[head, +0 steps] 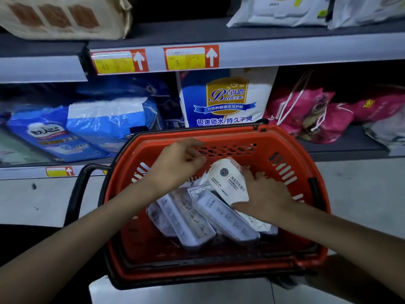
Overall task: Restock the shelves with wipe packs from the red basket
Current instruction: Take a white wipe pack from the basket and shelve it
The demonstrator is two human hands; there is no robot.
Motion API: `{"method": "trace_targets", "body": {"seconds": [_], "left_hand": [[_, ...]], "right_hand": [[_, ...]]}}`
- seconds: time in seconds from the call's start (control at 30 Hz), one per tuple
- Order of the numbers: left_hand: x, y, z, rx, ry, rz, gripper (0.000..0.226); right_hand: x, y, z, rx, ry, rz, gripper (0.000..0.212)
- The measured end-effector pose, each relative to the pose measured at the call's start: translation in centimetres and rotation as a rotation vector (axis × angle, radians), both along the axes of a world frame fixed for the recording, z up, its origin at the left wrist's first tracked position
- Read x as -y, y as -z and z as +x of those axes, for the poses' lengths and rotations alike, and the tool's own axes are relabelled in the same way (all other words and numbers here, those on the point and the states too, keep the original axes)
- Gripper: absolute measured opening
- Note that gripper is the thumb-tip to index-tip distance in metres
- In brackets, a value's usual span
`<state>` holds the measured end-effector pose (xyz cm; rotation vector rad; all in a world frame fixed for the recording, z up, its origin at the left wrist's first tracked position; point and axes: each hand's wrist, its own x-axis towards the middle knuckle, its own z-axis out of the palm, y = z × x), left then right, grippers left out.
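A red basket [291, 150] sits on the floor below me, in front of the shelves. Several wipe packs [190, 220] lie inside it, tilted against each other. My right hand [266, 196] grips a white wipe pack [228, 181], thumb under its near end and fingers over its right side. The pack is raised above the others, inside the basket. My left hand [177, 163] hovers over the basket's far side with fingers curled, its fingertips close to the white pack's top corner. Whether they touch the pack is unclear.
A lower shelf [341, 148] behind the basket holds blue packs [105, 121], a white Baileen pack [225, 99] and pink bags [311, 110]. The upper shelf [285, 53] carries white wipe packs [282, 9] and a beige pack [63, 16]. The basket's black handle [76, 189] hangs left.
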<state>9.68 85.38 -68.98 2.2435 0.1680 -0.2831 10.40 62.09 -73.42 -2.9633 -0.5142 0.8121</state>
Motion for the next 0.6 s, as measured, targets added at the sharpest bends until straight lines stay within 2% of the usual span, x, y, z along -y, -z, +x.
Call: {"method": "trace_targets", "body": {"seconds": [0.17, 0.3, 0.37, 0.47, 0.6], "left_hand": [[0.9, 0.7, 0.8, -0.121, -0.095, -0.158, 0.019], [1.2, 0.7, 0.8, -0.205, -0.13, -0.255, 0.017], [1.1, 0.6, 0.8, -0.233, -0.155, -0.283, 0.02], [1.1, 0.2, 0.5, -0.27, -0.189, -0.331, 0.019], [0.9, -0.3, 0.2, -0.303, -0.22, -0.366, 0.02]], "right_hand": [[-0.5, 1.2, -0.3, -0.02, 0.045, -0.001, 0.12], [-0.9, 1.4, -0.4, 0.015, 0.041, -0.005, 0.125], [-1.1, 1.5, -0.5, 0.031, 0.065, 0.016, 0.119], [-0.8, 1.5, 0.2, -0.005, 0.19, 0.124, 0.098], [1.6, 0.9, 2.3, -0.073, 0.384, 0.364, 0.072]]}}
